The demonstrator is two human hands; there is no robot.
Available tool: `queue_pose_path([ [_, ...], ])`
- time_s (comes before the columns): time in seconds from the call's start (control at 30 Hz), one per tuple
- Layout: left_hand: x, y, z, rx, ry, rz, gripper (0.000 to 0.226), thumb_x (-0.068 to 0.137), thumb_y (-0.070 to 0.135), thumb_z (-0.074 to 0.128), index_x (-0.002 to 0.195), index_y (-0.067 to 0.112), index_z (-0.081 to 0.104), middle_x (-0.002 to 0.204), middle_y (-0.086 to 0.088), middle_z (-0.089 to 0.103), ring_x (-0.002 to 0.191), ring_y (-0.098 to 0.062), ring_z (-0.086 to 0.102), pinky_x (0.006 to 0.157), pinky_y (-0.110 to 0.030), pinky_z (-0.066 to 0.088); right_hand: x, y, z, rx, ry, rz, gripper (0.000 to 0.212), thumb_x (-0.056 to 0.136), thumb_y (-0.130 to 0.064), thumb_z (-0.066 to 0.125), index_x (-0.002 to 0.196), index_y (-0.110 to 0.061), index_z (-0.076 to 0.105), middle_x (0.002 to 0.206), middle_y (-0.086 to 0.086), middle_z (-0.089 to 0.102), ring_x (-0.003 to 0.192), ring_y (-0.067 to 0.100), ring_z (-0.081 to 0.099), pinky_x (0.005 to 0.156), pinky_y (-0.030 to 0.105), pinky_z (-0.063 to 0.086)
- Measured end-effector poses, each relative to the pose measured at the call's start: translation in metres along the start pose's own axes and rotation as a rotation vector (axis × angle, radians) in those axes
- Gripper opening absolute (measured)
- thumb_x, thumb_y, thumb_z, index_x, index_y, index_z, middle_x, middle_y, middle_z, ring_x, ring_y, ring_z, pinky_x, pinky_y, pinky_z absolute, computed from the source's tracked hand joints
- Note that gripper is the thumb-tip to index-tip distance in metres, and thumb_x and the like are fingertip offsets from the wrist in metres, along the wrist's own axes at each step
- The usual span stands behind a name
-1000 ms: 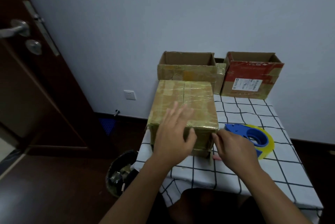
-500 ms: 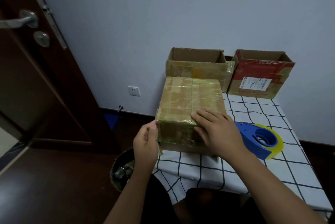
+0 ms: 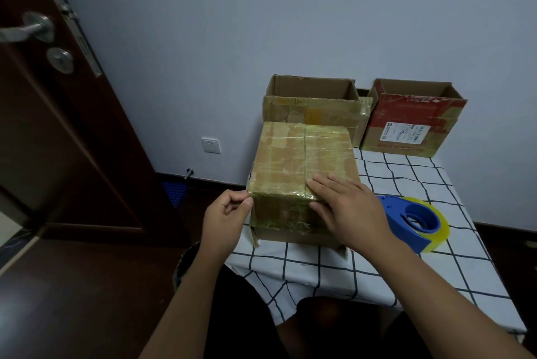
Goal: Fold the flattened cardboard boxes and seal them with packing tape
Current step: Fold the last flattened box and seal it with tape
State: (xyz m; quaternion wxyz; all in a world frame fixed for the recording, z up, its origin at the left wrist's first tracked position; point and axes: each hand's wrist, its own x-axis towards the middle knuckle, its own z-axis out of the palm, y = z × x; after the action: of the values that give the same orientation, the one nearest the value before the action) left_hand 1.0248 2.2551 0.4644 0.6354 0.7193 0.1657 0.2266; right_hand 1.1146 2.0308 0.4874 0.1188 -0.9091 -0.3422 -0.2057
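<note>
3 boxes [image 3: 303,161], 1 tape dispenser [image 3: 412,220].

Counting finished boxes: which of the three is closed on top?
The nearest box, under both hands, is taped shut; the brown box and red box behind stand open.

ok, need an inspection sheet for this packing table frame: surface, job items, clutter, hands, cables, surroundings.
Surface: table under a white cloth with a black grid.
Job's things: closed brown cardboard box covered in clear tape at the table's near left corner; blue tape dispenser with a yellow-tinted roll right of it.
Clutter: open brown cardboard box and open red-and-brown box with a white label against the wall.
Hands: left hand pinches at the taped box's near left top corner; right hand lies flat over its near top edge.
Cables: nothing seen.
Surroundings: dark wooden door with a metal handle, white wall socket, round bin on the floor beside the table.
</note>
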Motion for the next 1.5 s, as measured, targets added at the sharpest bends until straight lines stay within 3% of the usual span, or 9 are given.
queue_pose_path([
  [0.27, -0.03, -0.005, 0.037, 0.125, 0.291, 0.138, 0.027, 0.097, 0.007, 0.056, 0.122, 0.005, 0.065, 0.117, 0.001, 0.067, 0.109, -0.006, 0.062, 0.093, -0.019, 0.05, -0.001, -0.005, 0.003, -0.017, 0.01, 0.007, 0.043, 0.089, -0.039, 0.053, 0.126, -0.023, 0.067, 0.128, -0.002, 0.067, 0.119, 0.024, 0.063, 0.095, 0.046, 0.05],
  [0.5, -0.016, -0.007, 0.03, 0.283, 0.319, 0.356, 0.004, 0.089, 0.004, 0.067, 0.093, 0.005, 0.069, 0.092, 0.0, 0.067, 0.084, -0.006, 0.066, 0.077, -0.012, 0.051, -0.001, -0.004, 0.005, -0.04, 0.057, -0.016, 0.037, 0.09, -0.035, 0.062, 0.125, -0.023, 0.067, 0.127, -0.003, 0.067, 0.117, 0.025, 0.064, 0.095, 0.045, 0.049],
  [0.67, -0.011, -0.003, 0.024, 0.236, 0.243, 0.188, 0.005, 0.091, 0.013, 0.068, 0.092, 0.017, 0.064, 0.09, 0.013, 0.066, 0.085, 0.009, 0.063, 0.072, -0.004, 0.046, -0.001, -0.004, 0.005, -0.029, 0.045, -0.013, 0.04, 0.088, -0.033, 0.072, 0.127, -0.024, 0.066, 0.128, -0.003, 0.067, 0.119, 0.024, 0.063, 0.097, 0.045, 0.048],
  [0.97, -0.009, 0.001, 0.023, 0.415, 0.253, 0.211, 0.014, 0.092, 0.013, 0.066, 0.078, 0.015, 0.062, 0.069, 0.008, 0.061, 0.063, 0.0, 0.057, 0.056, -0.005, 0.038, 0.0, -0.007, -0.009, 0.037, -0.065, -0.008, 0.045, 0.095, -0.048, 0.047, 0.133, -0.027, 0.061, 0.135, -0.007, 0.062, 0.126, 0.019, 0.057, 0.101, 0.041, 0.043],
  [1.07, -0.004, 0.008, 0.012, 0.283, 0.099, 0.051, 0.009, 0.091, 0.019, 0.068, 0.098, 0.019, 0.062, 0.093, 0.009, 0.067, 0.087, -0.004, 0.065, 0.072, -0.008, 0.046, 0.004, -0.001, -0.027, 0.371, -0.074, 0.175, 0.05, 0.098, -0.047, 0.051, 0.143, -0.026, 0.049, 0.145, -0.008, 0.05, 0.129, 0.005, 0.041, 0.106, 0.031, 0.031],
  [1.2, 0.008, 0.021, -0.005, 0.07, -0.154, -0.16, 0.071, 0.081, 0.024, 0.078, 0.142, 0.024, 0.041, 0.127, 0.008, 0.059, 0.103, -0.007, 0.065, 0.088, -0.025, 0.05, 0.014, 0.023, -0.03, 0.702, -0.025, 0.714, 0.062, 0.097, -0.042, 0.056, 0.15, -0.016, 0.037, 0.148, 0.0, 0.04, 0.135, 0.019, 0.038, 0.107, 0.033, 0.034],
  [1.27, 0.013, 0.029, -0.004, 0.022, -0.193, -0.229, 0.085, 0.071, 0.05, 0.08, 0.144, 0.025, 0.043, 0.131, 0.008, 0.059, 0.11, -0.007, 0.061, 0.1, -0.035, 0.047, 0.017, 0.029, -0.029, 0.877, -0.129, 0.872, 0.07, 0.095, -0.046, 0.057, 0.153, -0.018, 0.03, 0.148, 0.001, 0.042, 0.128, 0.022, 0.045, 0.105, 0.043, 0.043],
  [1.4, 0.022, 0.061, 0.017, 0.011, -0.219, -0.376, 0.044, 0.095, 0.057, 0.045, 0.109, 0.023, 0.07, 0.098, 0.009, 0.075, 0.097, -0.009, 0.065, 0.079, -0.029, 0.047, 0.017, 0.023, -0.033, 1.04, -0.252, 0.86, 0.05, 0.098, -0.042, 0.054, 0.143, -0.023, 0.046, 0.132, -0.002, 0.056, 0.109, 0.016, 0.054, 0.093, 0.039, 0.049],
  [1.5, 0.024, 0.066, 0.026, 0.186, -0.132, -0.312, 0.032, 0.097, 0.043, 0.054, 0.11, 0.016, 0.067, 0.106, -0.003, 0.07, 0.093, -0.015, 0.065, 0.064, -0.025, 0.045, 0.011, 0.021, -0.041, 1.065, -0.195, 0.817, 0.044, 0.097, -0.039, 0.056, 0.138, -0.023, 0.051, 0.124, -0.004, 0.06, 0.106, 0.013, 0.058, 0.085, 0.034, 0.051],
])
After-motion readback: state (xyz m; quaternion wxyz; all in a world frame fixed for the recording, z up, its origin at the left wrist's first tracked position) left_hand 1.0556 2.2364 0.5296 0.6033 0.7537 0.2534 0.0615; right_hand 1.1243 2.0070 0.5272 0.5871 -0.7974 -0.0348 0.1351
